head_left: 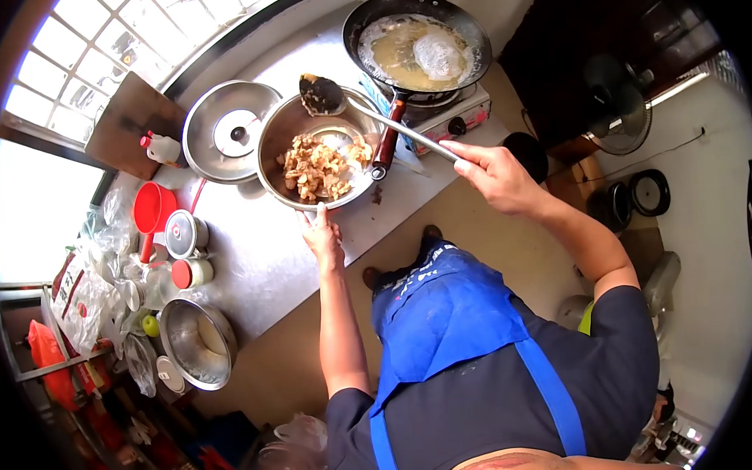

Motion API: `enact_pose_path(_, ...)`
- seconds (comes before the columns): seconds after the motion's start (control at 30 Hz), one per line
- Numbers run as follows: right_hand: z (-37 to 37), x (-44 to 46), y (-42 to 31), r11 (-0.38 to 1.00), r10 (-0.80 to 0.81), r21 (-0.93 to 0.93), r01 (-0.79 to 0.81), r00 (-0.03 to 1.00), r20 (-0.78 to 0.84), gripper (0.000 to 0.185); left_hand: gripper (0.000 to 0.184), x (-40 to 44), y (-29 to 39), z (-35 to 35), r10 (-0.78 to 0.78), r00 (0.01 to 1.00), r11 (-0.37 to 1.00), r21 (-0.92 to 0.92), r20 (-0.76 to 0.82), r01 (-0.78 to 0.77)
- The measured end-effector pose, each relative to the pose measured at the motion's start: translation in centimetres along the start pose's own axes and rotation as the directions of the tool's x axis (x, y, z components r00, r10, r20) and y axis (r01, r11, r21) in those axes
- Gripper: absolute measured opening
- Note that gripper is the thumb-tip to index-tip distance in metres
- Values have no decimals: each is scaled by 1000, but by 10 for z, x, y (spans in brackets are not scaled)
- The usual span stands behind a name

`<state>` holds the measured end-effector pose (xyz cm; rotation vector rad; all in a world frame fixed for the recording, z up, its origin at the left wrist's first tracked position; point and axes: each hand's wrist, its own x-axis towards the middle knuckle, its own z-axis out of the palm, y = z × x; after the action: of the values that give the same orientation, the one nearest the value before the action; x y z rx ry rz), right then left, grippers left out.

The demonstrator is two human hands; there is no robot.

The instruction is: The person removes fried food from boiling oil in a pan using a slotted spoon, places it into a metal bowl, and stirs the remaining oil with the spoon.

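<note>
My right hand is closed around the long metal handle of a ladle. The ladle's dark, food-smeared bowl end is over the far rim of a steel mixing bowl. Brown, battered-looking chunks of food lie in this bowl. My left hand grips the bowl's near rim, thumb on top. Behind and to the right, a black wok stands on a portable gas stove. Bubbling oil with a patch of white foam fills the wok's bottom, and its wooden handle reaches to the mixing bowl's right side.
Left of the mixing bowl is a steel lid. Along the counter's left side are a red dipper, a lidded pot, a red-capped jar and another steel bowl. A cutting board leans by the window.
</note>
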<state>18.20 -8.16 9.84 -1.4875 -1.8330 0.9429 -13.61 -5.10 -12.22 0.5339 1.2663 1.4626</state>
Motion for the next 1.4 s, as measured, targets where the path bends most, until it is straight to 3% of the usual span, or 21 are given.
enact_pose_path(0.03, -2, 3, 2, 1000, 0, 2, 0, 1000, -8, 42, 75, 1, -3, -1, 19, 1000, 999, 28, -1, -19)
enact_pose_path(0.07, -6, 7, 1, 954, 135, 264, -139, 990, 31, 42, 70, 0, -4, -1, 37, 999, 998, 55, -1, -37)
enact_pose_path(0.1, -11, 10, -2, 824, 252, 499, -270, 962, 104, 41, 70, -1, -5, -2, 38, 999, 998, 56, 6, -38)
enact_pose_path(0.13, -20, 11, -6, 758, 274, 584, -290, 954, 119, 40, 71, -3, -7, -3, 29, 1000, 999, 42, 11, -30)
enact_pose_path(0.23, -40, 30, -3, 847, 246, 511, -148, 961, -128, 40, 60, -18, -15, -5, 44, 999, 998, 54, -13, -43)
enact_pose_path(0.3, -57, 52, 33, 986, 98, 160, -46, 936, -337, 39, 41, -29, -27, -7, -3, 992, 998, 65, -124, 11)
enact_pose_path(0.33, -69, 63, 45, 995, 101, 38, -94, 922, -374, 39, 31, -37, -28, -3, 36, 994, 997, 77, -105, -28)
enact_pose_path(0.37, -78, 74, 54, 986, 100, -83, -146, 907, -410, 40, 31, -43, -28, 5, 37, 994, 996, 78, -100, -30)
enact_pose_path(0.4, -85, 83, 63, 986, 102, -81, -148, 905, -413, 40, 31, -50, -25, 13, 63, 998, 995, 81, -30, -60)
enact_pose_path(0.47, -96, 104, 80, 917, 47, -328, -228, 877, -479, 41, 35, -58, -14, 33, 101, 991, 988, 107, 92, -111)
enact_pose_path(0.5, -99, 114, 89, 917, 48, -327, -229, 876, -479, 41, 35, -63, -3, 46, 101, 991, 988, 108, 92, -111)
enact_pose_path(0.57, -101, 127, 101, 908, -11, -376, -184, 887, -461, 42, 49, -71, 23, 74, 236, 948, 958, 111, 215, -263)
enact_pose_path(0.6, -102, 128, 93, 913, 43, -351, -208, 904, -426, 41, 49, -71, 31, 86, 236, 947, 958, 112, 216, -264)
enact_pose_path(0.67, -98, 132, 93, 904, 31, -376, -206, 907, -421, 41, 66, -69, 45, 104, 412, 865, 854, 210, 285, -476)
enact_pose_path(0.77, -93, 141, 108, 891, 5, -407, -199, 903, -431, 40, 75, -65, 61, 124, 455, 815, 793, 252, 358, -554)
enact_pose_path(0.8, -92, 141, 108, 903, 54, -368, -221, 909, -414, 40, 65, -67, 70, 130, 473, 817, 737, 360, 330, -572)
enact_pose_path(0.9, -85, 130, 95, 906, 110, -339, -254, 913, -393, 40, 49, -52, 61, 134, 415, 826, 771, 335, 381, -541)
enact_pose_path(0.93, -83, 126, 90, 901, 116, -346, -261, 914, -388, 40, 39, -52, 59, 139, 503, 779, 737, 285, 374, -613)
enact_pose_path(1.2, -77, 117, 84, 912, 60, -362, -194, 935, -350, 44, 38, -55, 66, 140, 407, 821, 784, 308, 401, -539)
enact_pose_path(1.3, -78, 106, 78, 930, 121, -291, -225, 934, -337, 36, 39, -55, 64, 139, 440, 796, 761, 298, 415, -576)
enact_pose_path(1.4, -75, 104, 80, 933, 177, -251, -258, 936, -304, 37, 39, -54, 64, 137, 343, 847, 798, 350, 405, -491)
